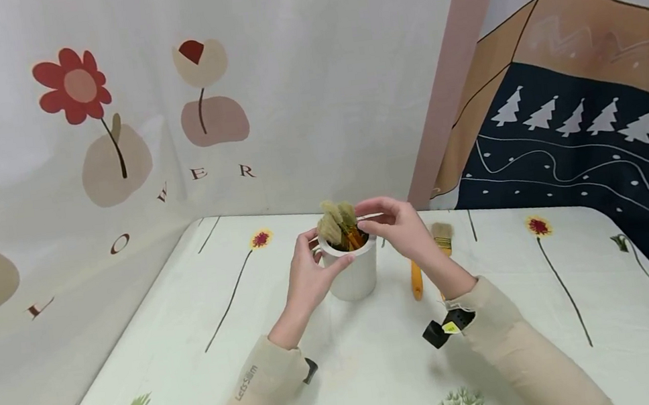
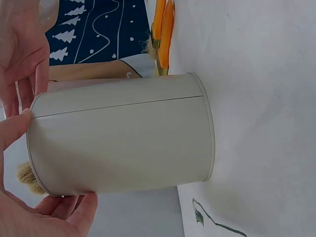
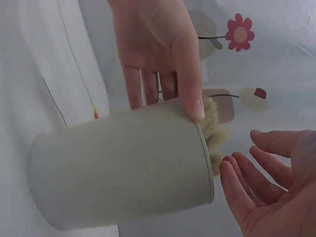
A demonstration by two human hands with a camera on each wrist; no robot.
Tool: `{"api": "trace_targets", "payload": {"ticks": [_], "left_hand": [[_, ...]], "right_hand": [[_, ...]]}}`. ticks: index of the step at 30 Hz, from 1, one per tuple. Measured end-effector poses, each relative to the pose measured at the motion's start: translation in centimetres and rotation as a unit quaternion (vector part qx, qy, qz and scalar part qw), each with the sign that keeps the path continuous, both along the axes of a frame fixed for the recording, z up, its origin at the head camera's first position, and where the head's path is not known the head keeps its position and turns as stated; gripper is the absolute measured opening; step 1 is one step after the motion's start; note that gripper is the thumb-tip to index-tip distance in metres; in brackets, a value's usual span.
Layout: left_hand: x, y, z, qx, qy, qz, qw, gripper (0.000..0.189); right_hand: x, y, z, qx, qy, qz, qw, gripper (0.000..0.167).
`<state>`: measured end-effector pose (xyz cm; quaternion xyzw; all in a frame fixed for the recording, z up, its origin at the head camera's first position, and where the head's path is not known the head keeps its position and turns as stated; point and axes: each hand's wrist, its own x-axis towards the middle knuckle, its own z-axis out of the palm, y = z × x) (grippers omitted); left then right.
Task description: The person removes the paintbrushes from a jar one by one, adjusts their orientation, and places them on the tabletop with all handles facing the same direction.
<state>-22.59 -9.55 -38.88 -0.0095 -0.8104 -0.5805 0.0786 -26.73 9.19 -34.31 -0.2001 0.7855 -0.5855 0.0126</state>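
Observation:
A white cylindrical pot (image 1: 353, 278) stands on the table, with several paintbrushes (image 1: 335, 220) in it, their tan bristles up and most of their orange handles hidden inside. My left hand (image 1: 312, 275) grips the pot near its rim, thumb on the near side and fingers around the left. In the left wrist view its fingertips (image 2: 85, 212) press the pot's wall. My right hand (image 1: 396, 226) is at the right of the rim, close beside the bristles. In the right wrist view its fingers (image 3: 254, 185) are spread and loosely bent, with nothing between them and the thumb.
Two paintbrushes with orange handles (image 1: 416, 280) lie on the table to the right of the pot, partly behind my right forearm. The table wears a white flower-printed cloth (image 1: 288, 301). Behind it hang a pale printed curtain (image 1: 311, 96) and a dark tree-patterned one (image 1: 585, 150).

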Motion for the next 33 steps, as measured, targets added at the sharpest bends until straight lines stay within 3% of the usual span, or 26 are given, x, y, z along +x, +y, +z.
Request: {"api": "trace_targets", "payload": {"ticks": [8,12,16,21,27,33], "left_hand": [[0.0,-0.1,-0.1,0.004,0.009,-0.003,0.9999,0.076],[0.0,-0.1,-0.2,0.006,0.012,-0.009,0.9999,0.076],[0.0,-0.1,-0.1,0.014,0.02,-0.009,0.9996,0.075],[-0.1,-0.1,-0.1,0.021,0.021,-0.008,0.9995,0.075],[-0.1,0.0,-0.2,0.011,0.025,-0.007,0.9996,0.075],[0.0,-0.1,-0.1,0.004,0.024,-0.007,0.9997,0.075]], "right_hand": [[-0.4,-2.3,0.0,0.06,0.008,0.035,0.9975,0.033],[-0.7,-3.2,-0.2,0.091,0.008,0.031,0.9953,0.036],[-0.9,-4.0,-0.3,0.132,0.039,0.012,0.9904,0.042],[-0.9,-4.9,-0.5,0.19,0.103,-0.021,0.9761,0.04],[-0.7,-4.9,-0.6,0.184,0.132,-0.042,0.9732,0.022],[-0.3,-4.4,-0.5,0.176,0.141,-0.053,0.9728,0.018]]}}
